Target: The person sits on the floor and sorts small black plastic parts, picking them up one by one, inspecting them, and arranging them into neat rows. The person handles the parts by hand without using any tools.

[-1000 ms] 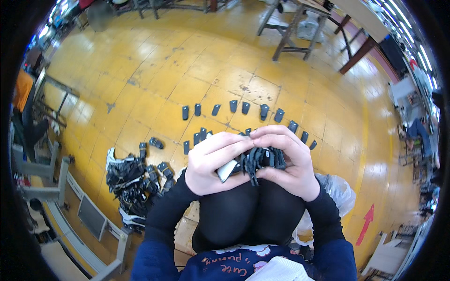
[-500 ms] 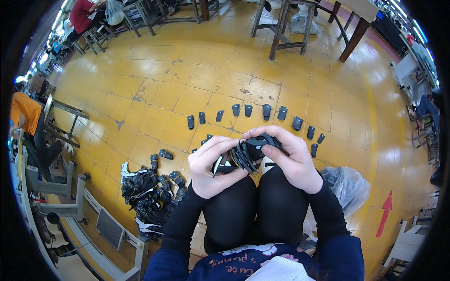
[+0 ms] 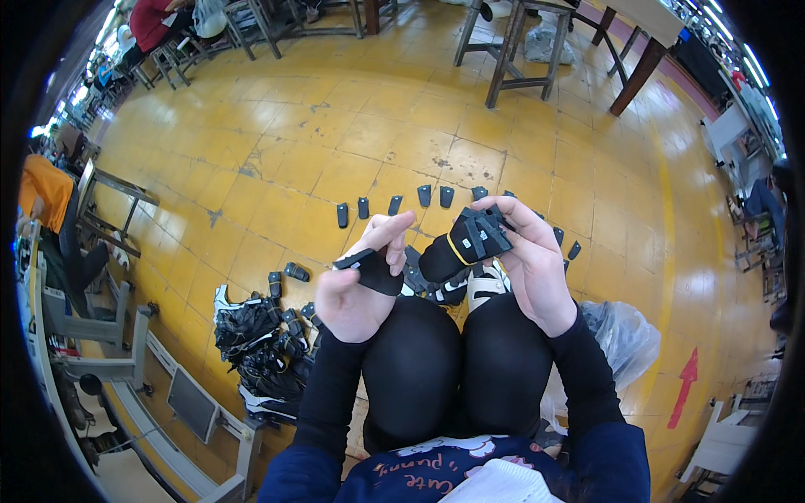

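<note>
Watching from my distant place through the head camera, I noticed that the two hands had just come apart. Half a second earlier they met around one dark cluster; now the left hand (image 3: 356, 310), left of the frame's centre, carried a curved black piece with a smooth face (image 3: 380, 273), and the right hand (image 3: 538, 267), right of the centre, kept a black layered bundle of flat pieces (image 3: 476, 238). For the work in hand, I judged this to mean that the curved piece was being handled separately, while the bundle stayed together.

The left index finger was stretched toward the upper right and the other fingers were bent beside the piece; the thumb stood more to the left. Which finger pressed it, I could not tell. The right fingers and thumb were closed on the right end of the bundle, pinching it.

The bundle was in the air near the middle of the frame, above the yellow tiled floor (image 3: 327, 142). Its left end was rounded and plain black. A thin yellow band (image 3: 456, 250) crossed it, and beyond this the layers fanned out as dark strips, with small white marks on some. It looked soft, perhaps fabric.
</note>
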### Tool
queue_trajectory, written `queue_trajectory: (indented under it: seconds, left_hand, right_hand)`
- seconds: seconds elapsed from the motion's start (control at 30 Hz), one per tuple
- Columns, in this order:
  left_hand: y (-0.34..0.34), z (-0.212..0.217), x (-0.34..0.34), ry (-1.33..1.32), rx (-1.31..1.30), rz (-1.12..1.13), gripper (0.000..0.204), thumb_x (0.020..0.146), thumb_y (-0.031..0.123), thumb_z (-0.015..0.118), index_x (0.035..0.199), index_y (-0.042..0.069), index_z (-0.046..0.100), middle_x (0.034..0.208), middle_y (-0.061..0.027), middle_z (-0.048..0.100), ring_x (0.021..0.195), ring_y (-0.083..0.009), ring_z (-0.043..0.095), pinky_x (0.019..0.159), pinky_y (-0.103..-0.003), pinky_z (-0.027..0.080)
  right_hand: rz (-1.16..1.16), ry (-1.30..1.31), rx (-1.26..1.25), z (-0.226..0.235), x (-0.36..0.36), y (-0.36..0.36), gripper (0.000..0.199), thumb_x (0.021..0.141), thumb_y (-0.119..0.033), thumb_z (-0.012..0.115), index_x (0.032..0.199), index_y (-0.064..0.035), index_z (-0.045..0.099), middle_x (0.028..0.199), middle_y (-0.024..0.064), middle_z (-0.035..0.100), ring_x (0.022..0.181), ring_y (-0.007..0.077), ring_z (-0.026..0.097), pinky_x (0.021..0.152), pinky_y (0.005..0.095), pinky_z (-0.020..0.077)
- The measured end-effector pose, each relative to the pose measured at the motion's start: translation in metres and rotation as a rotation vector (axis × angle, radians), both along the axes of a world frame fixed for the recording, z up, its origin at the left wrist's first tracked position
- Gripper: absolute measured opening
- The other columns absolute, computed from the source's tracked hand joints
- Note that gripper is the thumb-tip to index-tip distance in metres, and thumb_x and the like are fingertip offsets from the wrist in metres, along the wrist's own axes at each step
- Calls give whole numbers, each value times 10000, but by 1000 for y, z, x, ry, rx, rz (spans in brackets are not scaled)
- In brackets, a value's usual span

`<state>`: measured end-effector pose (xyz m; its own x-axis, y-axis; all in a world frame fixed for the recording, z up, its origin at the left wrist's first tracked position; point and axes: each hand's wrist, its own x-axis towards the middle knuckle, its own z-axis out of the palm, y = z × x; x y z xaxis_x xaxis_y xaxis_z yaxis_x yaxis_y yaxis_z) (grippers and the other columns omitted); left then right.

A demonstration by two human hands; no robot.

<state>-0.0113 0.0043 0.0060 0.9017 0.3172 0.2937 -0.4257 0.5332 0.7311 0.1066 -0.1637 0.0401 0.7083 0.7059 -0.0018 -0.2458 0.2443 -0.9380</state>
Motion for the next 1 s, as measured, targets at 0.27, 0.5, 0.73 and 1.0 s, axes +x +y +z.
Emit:
queue_trajectory:
  seconds: [0.27,0.5,0.73,1.0]
  left_hand:
    - [5,-3,1,2,191,-25,797,754,447,388,1311,-123,429,896,-31,344,816,-149,304,717,-266,243]
    - [-2,0,4,127,210,-51,550,810,-57,534,1350,-33,430,932,-16,389,885,-99,396,822,-201,341]
    - [-6,-2,15,233,316,-61,537,860,77,629,1341,-8,408,1101,-67,529,1005,-135,527,841,-241,438]
    - [-5,-5,18,309,60,-208,504,898,109,576,1339,22,348,1171,-108,540,1069,-206,568,922,-320,454]
  right_hand:
    - [23,-27,-53,-1,-1,4,279,930,-21,389,1143,-43,569,1009,3,585,816,42,524,685,195,426]
    - [41,-32,-75,0,-1,5,275,930,-34,407,1155,-43,565,1020,4,592,840,45,543,683,196,434]
    - [84,69,24,-6,5,3,290,930,-39,423,1200,-35,531,1107,31,572,920,65,533,724,205,436]
    - [-252,-692,-117,-1,-3,4,263,813,31,620,1069,-33,616,991,45,572,848,118,552,745,226,435]
